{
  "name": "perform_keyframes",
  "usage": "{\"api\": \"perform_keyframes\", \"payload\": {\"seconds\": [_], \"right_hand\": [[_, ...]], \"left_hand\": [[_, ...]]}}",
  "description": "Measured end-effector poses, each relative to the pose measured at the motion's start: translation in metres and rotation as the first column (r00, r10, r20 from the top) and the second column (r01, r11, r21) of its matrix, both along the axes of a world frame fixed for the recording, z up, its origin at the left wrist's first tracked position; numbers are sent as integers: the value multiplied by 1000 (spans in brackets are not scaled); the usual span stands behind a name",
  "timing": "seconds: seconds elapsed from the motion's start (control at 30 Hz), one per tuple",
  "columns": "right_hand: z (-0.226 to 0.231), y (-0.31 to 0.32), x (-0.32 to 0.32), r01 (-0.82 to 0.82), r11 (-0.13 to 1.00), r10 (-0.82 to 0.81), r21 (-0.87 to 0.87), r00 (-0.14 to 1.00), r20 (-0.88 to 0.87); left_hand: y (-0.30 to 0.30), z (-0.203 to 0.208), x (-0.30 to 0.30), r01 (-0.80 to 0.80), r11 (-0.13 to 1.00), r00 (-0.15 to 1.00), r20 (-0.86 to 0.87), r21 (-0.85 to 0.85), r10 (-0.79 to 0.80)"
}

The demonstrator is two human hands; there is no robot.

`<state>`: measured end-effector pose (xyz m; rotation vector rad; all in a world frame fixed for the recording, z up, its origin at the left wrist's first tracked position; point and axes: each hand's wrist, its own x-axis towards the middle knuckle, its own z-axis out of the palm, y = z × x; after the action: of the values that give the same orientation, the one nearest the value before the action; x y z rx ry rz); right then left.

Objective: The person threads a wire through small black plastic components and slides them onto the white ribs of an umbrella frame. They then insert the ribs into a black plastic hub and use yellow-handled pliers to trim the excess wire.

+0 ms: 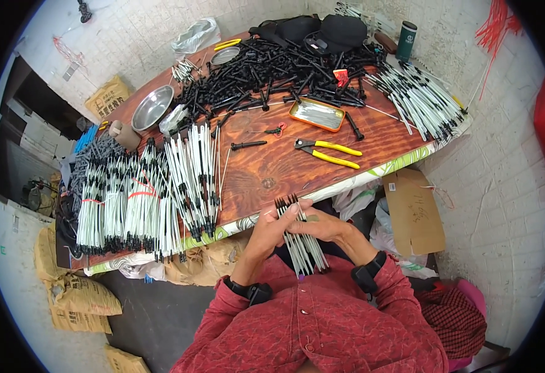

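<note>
Just off the table's front edge, both my hands are closed round a small bundle of thin white rods with dark tips. My left hand grips its left side near the dark upper ends. From the right, my right hand wraps the same bundle, and the fingers of both hands meet. The rods' white lower ends point down toward my red shirt. Beyond my hands, yellow-handled end cutters lie on the table, with a loose black plastic piece and small red-handled scissors farther in.
A brown wooden table carries a large heap of black plastic parts. Bundled white rods stand at its left; more rods lie at the right. An orange-rimmed tin, metal bowl and green bottle are also there.
</note>
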<state>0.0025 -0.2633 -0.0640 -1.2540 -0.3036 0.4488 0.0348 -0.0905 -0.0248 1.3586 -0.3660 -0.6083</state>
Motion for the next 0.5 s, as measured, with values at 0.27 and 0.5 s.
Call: {"api": "perform_keyframes", "payload": {"seconds": [0.27,0.5], "right_hand": [[16,2,0,219,968,-227,122,972,56],[40,-34,18,90,988,-86,124,995,-42]], "left_hand": [[-18,8,18,-69,996,996,66,51,66],[-50,53,36,30,995,993,-115,99,-18]]}}
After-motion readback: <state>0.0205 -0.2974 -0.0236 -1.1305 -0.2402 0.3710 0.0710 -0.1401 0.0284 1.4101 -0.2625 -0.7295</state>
